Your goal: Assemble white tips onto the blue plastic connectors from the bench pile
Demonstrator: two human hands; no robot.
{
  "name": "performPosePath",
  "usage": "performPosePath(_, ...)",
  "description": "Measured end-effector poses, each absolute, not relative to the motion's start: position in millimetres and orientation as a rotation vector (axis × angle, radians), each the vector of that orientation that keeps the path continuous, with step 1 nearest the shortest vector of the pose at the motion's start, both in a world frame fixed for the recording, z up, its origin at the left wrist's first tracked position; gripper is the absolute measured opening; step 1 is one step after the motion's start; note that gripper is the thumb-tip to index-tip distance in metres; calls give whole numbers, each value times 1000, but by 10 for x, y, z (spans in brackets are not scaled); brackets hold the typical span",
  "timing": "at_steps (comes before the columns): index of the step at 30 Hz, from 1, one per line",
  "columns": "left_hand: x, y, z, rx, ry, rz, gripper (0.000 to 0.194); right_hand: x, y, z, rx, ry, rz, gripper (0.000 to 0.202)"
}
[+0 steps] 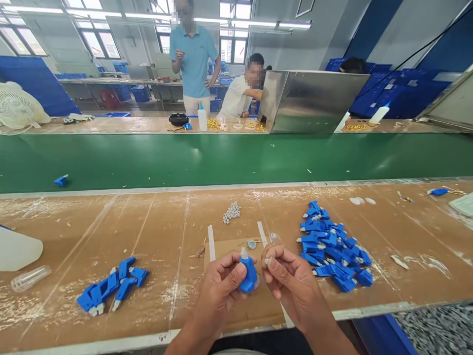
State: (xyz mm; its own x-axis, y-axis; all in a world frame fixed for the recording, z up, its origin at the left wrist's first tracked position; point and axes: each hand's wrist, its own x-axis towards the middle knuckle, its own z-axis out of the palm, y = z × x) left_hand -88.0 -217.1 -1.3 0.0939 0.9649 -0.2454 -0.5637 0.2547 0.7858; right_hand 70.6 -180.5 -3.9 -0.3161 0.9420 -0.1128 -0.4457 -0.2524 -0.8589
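Observation:
My left hand (225, 286) is closed on a blue part (249, 277) with a pale tip pointing up, held above a cardboard piece (236, 315). To its right, my right hand (290, 281) pinches a small whitish piece (268, 261) between thumb and forefinger, apart from the blue part. A large pile of blue parts (332, 246) lies right of my hands, and a smaller group of blue parts (111, 286) lies at the left. Beyond the cardboard sits a little heap of small grey-white pieces (232, 212).
A green belt (221, 160) crosses behind the brown table (166, 217), carrying one blue part (61, 181). White container (18, 250) and clear tube (30, 278) lie far left. Across the belt are two people (195, 64) (240, 93), a white bottle (202, 118) and a metal box (314, 101).

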Motion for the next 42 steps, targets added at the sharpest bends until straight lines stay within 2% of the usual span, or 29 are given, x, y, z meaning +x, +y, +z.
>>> performPosePath(15, -839, -2112, -68, 715, 815, 1210, 28, 622, -1864, -90, -856, -1059, 1672, 24)
performPosePath(24, -840, -2085, -80, 846, 909, 1227, 29, 710, -1844, 57, -1020, -1373, 1452, 20)
performPosePath(28, -858, -2069, -37, 947, 909, 1198, 28, 747, -1792, -34, -932, -1210, 1663, 20)
performPosePath(32, -870, -2039, 34, 982, 862, 1187, 23, 746, -1751, -121, -886, -847, 1950, 33)
performPosePath(42, -822, -2003, 61, 867, 764, 1116, 25, 855, -1672, -57, -796, -765, 2093, 36)
